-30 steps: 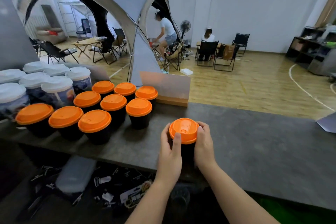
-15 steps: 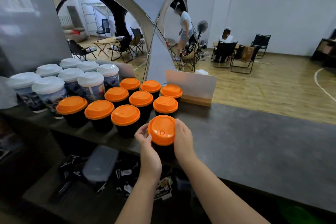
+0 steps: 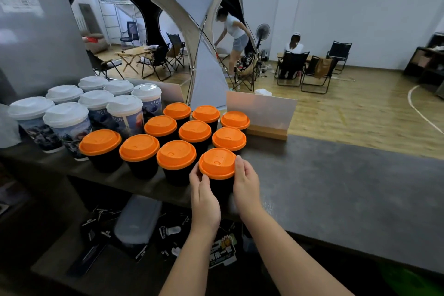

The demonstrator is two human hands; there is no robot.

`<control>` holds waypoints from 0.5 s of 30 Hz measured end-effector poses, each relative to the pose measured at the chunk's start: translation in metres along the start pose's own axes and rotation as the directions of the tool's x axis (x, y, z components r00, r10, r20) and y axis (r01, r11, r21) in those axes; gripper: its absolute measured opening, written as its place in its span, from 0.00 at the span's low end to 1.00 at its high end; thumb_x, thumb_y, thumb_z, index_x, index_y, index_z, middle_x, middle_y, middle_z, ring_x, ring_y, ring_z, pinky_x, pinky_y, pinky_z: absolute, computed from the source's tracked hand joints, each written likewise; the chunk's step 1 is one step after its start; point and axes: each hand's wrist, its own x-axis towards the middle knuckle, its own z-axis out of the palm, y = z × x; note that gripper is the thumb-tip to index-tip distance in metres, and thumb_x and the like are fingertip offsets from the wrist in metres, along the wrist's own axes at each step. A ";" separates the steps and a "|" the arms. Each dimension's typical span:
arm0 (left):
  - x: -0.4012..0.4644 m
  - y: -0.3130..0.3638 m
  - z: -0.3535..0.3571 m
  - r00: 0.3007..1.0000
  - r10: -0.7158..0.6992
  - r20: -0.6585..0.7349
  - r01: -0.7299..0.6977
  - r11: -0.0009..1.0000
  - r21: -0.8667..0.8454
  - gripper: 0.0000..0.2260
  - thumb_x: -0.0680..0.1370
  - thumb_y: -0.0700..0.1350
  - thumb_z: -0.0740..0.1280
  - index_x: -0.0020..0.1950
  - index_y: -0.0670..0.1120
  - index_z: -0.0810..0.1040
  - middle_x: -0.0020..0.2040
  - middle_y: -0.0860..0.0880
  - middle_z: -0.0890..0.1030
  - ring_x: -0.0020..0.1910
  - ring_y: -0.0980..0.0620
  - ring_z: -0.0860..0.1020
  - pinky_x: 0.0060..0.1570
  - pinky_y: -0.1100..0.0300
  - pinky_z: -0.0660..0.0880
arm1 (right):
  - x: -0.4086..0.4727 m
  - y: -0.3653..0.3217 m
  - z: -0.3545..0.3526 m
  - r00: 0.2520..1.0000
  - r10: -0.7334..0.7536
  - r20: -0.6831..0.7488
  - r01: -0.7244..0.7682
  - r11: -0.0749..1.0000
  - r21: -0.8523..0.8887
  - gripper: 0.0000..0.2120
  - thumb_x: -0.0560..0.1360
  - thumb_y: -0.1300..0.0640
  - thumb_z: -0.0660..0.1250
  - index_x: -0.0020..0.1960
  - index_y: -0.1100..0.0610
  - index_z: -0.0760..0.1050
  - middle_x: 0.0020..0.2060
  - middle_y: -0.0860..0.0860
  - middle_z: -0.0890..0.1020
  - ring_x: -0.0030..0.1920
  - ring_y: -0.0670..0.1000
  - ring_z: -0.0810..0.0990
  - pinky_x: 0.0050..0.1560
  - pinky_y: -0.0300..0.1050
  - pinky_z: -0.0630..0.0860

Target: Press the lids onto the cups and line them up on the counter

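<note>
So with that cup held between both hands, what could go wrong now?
The held cup stands near the counter's front edge; a slip could drop it onto the shelf below. It also sits close beside the neighbouring orange-lidded cup, so a nudge from the left hand might knock that row.

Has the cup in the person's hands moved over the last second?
Yes. The held cup went left along the counter, and now stands beside the orange-lidded cups.

I count ten black cups with orange lids (image 3: 138, 147) on the counter (image 3: 336, 190), seven printed cups with white lids (image 3: 124, 105), and one acrylic sign holder (image 3: 262, 109).
</note>
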 end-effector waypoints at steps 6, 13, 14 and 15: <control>0.000 0.001 -0.001 0.998 -0.025 0.056 0.023 0.999 0.041 0.19 0.85 0.45 0.52 0.77 0.53 0.61 0.69 0.59 0.67 0.69 0.62 0.63 0.64 0.64 0.60 | 0.005 0.001 0.000 0.996 -0.050 -0.077 0.046 0.998 -0.045 0.19 0.81 0.43 0.57 0.46 0.56 0.78 0.40 0.49 0.82 0.44 0.47 0.80 0.48 0.46 0.75; -0.002 0.002 -0.007 0.997 -0.036 0.072 0.033 0.999 0.041 0.19 0.85 0.44 0.52 0.77 0.53 0.61 0.71 0.57 0.67 0.71 0.60 0.62 0.68 0.62 0.60 | -0.004 -0.003 0.005 0.994 -0.013 -0.108 0.012 1.000 -0.008 0.19 0.82 0.44 0.53 0.50 0.55 0.77 0.46 0.52 0.83 0.51 0.50 0.81 0.58 0.54 0.76; -0.002 -0.001 -0.010 0.998 -0.024 0.066 0.022 0.999 0.034 0.19 0.85 0.44 0.51 0.77 0.53 0.61 0.72 0.56 0.67 0.72 0.59 0.63 0.70 0.61 0.61 | -0.006 -0.002 0.004 0.993 -0.015 -0.120 0.015 1.000 0.000 0.19 0.82 0.44 0.52 0.52 0.53 0.77 0.48 0.51 0.82 0.52 0.49 0.80 0.60 0.54 0.76; -0.005 0.001 -0.012 0.998 -0.044 0.049 0.043 0.999 0.034 0.19 0.86 0.44 0.51 0.77 0.52 0.61 0.74 0.55 0.67 0.73 0.57 0.63 0.72 0.58 0.61 | -0.008 -0.006 0.004 0.991 0.014 -0.130 -0.014 1.000 0.004 0.18 0.82 0.44 0.52 0.53 0.52 0.77 0.49 0.50 0.82 0.54 0.48 0.80 0.61 0.55 0.75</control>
